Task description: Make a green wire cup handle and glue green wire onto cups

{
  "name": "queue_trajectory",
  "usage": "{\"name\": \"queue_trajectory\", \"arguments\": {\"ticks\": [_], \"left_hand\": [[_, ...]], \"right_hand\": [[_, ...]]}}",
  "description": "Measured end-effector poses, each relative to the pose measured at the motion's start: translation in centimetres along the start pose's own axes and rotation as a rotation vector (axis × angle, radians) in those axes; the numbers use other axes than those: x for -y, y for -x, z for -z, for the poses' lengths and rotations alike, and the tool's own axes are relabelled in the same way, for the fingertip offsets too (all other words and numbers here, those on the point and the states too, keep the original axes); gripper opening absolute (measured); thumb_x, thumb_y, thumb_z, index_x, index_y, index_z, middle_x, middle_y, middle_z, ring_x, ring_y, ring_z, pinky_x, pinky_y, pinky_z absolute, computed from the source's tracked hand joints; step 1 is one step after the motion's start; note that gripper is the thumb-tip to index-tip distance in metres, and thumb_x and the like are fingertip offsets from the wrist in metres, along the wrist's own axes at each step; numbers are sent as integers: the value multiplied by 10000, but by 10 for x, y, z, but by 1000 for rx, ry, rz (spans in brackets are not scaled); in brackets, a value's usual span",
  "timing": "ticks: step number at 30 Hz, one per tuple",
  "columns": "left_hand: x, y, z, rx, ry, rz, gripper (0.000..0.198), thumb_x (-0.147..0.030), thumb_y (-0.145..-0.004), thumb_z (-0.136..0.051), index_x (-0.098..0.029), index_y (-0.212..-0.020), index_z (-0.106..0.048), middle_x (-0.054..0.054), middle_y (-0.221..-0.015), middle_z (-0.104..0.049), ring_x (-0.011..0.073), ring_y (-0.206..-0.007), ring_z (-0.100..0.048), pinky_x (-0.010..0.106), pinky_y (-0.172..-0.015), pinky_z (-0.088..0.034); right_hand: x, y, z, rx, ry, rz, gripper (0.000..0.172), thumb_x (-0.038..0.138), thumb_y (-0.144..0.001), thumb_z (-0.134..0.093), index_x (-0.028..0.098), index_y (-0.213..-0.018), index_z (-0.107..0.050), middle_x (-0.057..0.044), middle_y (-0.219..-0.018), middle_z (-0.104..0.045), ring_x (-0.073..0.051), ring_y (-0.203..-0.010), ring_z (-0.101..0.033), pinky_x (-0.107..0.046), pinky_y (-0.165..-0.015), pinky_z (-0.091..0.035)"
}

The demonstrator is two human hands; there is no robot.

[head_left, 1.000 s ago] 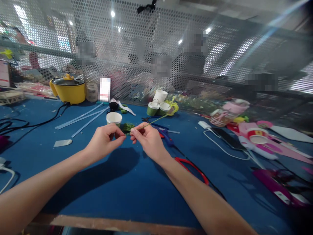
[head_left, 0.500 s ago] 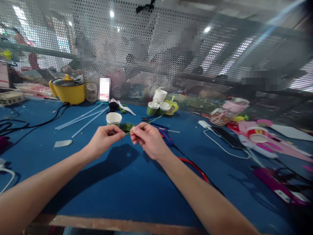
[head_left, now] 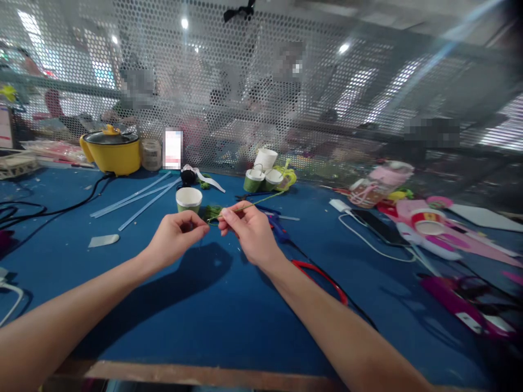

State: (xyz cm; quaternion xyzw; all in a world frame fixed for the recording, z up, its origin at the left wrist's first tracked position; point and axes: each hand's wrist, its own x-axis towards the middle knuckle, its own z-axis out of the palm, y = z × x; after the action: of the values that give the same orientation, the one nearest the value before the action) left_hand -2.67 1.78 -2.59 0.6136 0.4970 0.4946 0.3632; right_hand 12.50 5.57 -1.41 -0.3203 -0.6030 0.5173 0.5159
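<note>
Thumb and finger of my right hand (head_left: 250, 231) are pinched on a thin green strand (head_left: 266, 200), which slants up and away to the right. My left hand (head_left: 175, 235) is closed in a pinch at the strand's near end, where a small bend shows between the fingertips. Just behind the hands lies a dark green bundle of strands (head_left: 212, 211), partly covered by my right fingers. A paper cup with a green wrap and white rim (head_left: 188, 200) stands upright behind my left hand.
More green-and-white cups (head_left: 254, 179) stand farther back beside yellow-green yarn (head_left: 289, 175). A blue glue gun (head_left: 278, 227) lies behind my right wrist, near a red cable (head_left: 322, 275). Clear sticks (head_left: 134, 198), a yellow pot (head_left: 112, 152) and a phone (head_left: 378, 226) surround the work area.
The strand's far end reaches farther to the right and back, toward the yellow-green yarn. My left fingertips have dipped slightly. The view has shifted a little.
</note>
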Motion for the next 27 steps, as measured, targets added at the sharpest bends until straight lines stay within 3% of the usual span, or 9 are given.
{"name": "queue_trajectory", "arguments": {"ticks": [5,10,16,21,27], "left_hand": [[0,-4,1,10,122,84,159,-284,-657,-610,-142,-612,-554,-44,-513,-486,55,-464,-383,188,-440,-281],[1,-7,7,64,129,43,123,-252,-659,-616,-138,-630,-577,-21,-577,-560,66,-518,-457,190,-490,-354],[2,-10,15,69,-148,-98,124,-256,-678,-568,-138,-653,-596,-4,-584,-563,85,-514,-448,216,-494,-351],[-7,-4,15,-11,-444,-269,90,-187,-696,-542,-138,-653,-604,0,-617,-554,72,-504,-400,200,-470,-303],[-9,2,7,-6,-405,-279,95,-184,-711,-523,-143,-654,-588,-11,-599,-538,75,-510,-396,198,-481,-307]], "right_hand": [[3,0,-1,58,-172,-117,189,259,-674,-651,153,-680,-495,30,-565,-605,-70,-494,-550,-193,-457,-442],[5,1,0,141,-147,-174,185,245,-680,-642,158,-685,-479,31,-552,-601,-72,-480,-546,-198,-452,-435],[7,1,3,221,92,-112,169,253,-712,-606,154,-679,-472,25,-577,-583,-77,-474,-548,-213,-457,-443],[5,4,0,121,287,-29,143,253,-738,-573,161,-698,-473,27,-560,-563,-83,-471,-544,-225,-474,-454],[-2,2,0,21,191,36,164,277,-726,-592,166,-698,-475,28,-555,-577,-87,-475,-552,-236,-496,-463]]}}
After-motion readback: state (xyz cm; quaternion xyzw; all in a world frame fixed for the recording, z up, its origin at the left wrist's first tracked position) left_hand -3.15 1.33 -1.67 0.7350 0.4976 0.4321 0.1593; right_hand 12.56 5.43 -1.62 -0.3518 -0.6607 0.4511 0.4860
